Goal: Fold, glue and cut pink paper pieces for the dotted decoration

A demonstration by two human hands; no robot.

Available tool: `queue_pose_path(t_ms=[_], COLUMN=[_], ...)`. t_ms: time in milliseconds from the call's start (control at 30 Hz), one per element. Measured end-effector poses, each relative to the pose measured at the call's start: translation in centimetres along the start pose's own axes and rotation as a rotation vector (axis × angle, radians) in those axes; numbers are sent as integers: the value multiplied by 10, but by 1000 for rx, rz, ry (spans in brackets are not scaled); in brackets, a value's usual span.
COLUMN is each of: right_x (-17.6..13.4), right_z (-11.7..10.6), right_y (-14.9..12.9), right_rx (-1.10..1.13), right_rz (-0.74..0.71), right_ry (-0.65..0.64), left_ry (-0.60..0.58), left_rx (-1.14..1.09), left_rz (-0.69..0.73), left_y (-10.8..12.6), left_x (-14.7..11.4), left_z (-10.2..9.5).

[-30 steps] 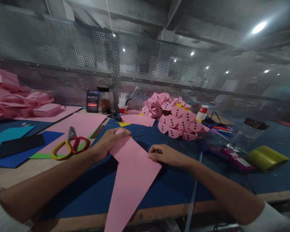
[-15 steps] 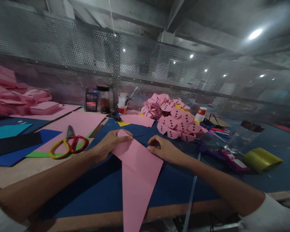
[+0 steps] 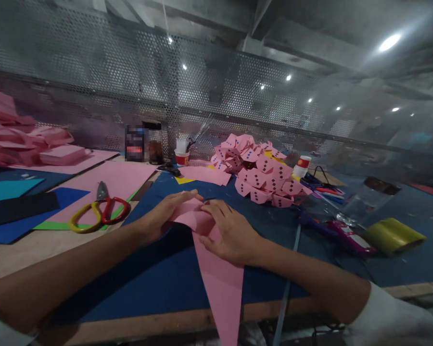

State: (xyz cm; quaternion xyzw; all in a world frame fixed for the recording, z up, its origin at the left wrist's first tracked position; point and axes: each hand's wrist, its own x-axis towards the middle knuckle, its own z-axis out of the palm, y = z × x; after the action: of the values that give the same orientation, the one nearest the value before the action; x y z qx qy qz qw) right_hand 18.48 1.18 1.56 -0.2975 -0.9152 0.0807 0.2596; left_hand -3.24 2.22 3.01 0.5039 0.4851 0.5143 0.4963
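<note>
One pink sheet [image 3: 222, 288] curls between the left hand [image 3: 161, 215], gripping its far end, and the right hand [image 3: 237, 235], laid across it, whether pinching I cannot tell, so uneven pressure from them could crease the bend askew.

Where my view runs short
The bottom edge crops the tip of the pink sheet [image 3: 222, 288], and the right hand [image 3: 234, 233] hides part of its middle. I can't identify the pixelated dark object [image 3: 134, 144]; the left edge cuts the pink pile [image 3: 18, 144].
</note>
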Motion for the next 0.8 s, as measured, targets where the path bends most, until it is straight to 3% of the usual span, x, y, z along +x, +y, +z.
queue_pose_path(t_ms=[67, 200, 333, 400, 633, 800], right_x=[1, 6, 12, 14, 17, 23], right_z=[-4, -12, -16, -17, -23, -33], right_y=[2, 9, 17, 20, 25, 32], right_rx=[38, 166, 353, 451, 667, 714], right_rz=[35, 167, 349, 402, 462, 509], right_ry=[19, 76, 105, 104, 61, 74], left_ry=[-71, -338, -512, -509, -331, -356], left_rx=[-55, -258, -301, -239, -8, -27], left_rz=[-8, -117, -96, -97, -182, -171], left_y=[3, 2, -2, -2, -6, -7], left_x=[-3, -2, 0, -1, 0, 5], left_z=[-1, 0, 3, 5, 3, -1])
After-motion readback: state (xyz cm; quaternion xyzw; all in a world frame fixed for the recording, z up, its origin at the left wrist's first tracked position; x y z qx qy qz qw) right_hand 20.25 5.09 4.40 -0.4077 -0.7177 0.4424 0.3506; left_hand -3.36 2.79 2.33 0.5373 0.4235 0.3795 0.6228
